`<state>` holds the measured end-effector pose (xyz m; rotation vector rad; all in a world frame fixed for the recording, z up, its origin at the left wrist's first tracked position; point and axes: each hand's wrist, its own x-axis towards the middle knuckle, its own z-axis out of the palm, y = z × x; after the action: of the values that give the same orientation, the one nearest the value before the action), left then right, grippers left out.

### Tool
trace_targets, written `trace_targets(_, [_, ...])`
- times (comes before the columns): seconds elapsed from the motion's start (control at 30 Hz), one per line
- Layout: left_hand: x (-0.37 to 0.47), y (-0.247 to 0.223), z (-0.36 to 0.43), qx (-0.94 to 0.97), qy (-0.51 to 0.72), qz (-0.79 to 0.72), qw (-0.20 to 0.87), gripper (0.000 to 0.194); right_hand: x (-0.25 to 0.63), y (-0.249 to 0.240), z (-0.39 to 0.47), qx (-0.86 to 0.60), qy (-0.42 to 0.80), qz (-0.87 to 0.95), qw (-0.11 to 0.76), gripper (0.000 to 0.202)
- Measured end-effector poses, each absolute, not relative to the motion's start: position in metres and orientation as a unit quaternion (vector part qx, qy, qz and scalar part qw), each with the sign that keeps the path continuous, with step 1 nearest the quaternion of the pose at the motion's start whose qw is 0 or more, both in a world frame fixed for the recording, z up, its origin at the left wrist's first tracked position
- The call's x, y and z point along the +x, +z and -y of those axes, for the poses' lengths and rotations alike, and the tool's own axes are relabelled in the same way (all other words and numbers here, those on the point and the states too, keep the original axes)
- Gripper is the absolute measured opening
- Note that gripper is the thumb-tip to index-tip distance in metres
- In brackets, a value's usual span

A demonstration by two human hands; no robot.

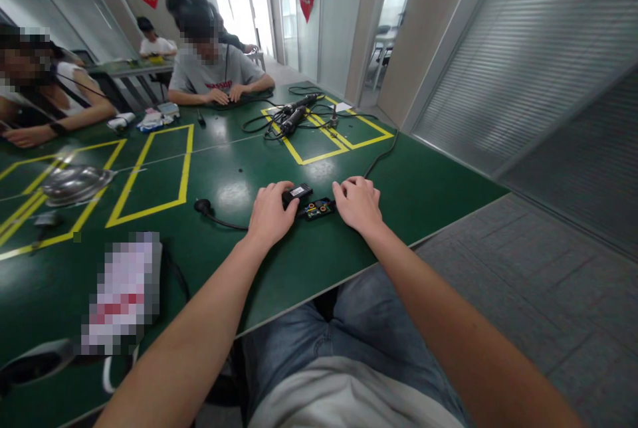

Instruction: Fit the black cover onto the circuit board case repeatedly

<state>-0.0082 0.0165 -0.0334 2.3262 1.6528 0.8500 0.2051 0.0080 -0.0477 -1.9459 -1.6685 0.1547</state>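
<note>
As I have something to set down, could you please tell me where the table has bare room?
Bare room: the table right of the right hand and cable, up to the edge; the near part of the yellow frame left of the plug. Crowded: around the black tools, and the board by the left hand.

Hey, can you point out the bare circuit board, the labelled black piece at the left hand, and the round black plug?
Circuit board (319, 208): head view, on the middle of its exposed face.
Labelled black piece (302, 191): head view, on its upper face.
Black plug (202, 206): head view, on its rounded body.
</note>
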Motion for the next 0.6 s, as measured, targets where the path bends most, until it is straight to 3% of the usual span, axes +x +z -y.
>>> trace_targets(0.1, [-0.004,-0.030,-0.010,0.821,0.314,-0.471,0.075,0.034,0.205,-0.048,-0.008,-0.724,0.056,0.624,0.288,0.050])
trace_targets(0.2, [-0.001,-0.028,-0.004,0.865,0.262,-0.420,0.084,0.042,0.206,-0.048,-0.008,-0.722,0.057,0.627,0.287,0.052])
trace_targets(0.33, [0.001,-0.027,-0.002,0.886,0.184,-0.416,0.093,0.046,0.205,-0.049,-0.009,-0.723,0.056,0.626,0.287,0.045])
trace_targets(0.6, [0.002,-0.025,-0.001,0.875,0.174,-0.441,0.099,0.047,0.205,-0.052,-0.012,-0.720,0.069,0.618,0.306,0.039])
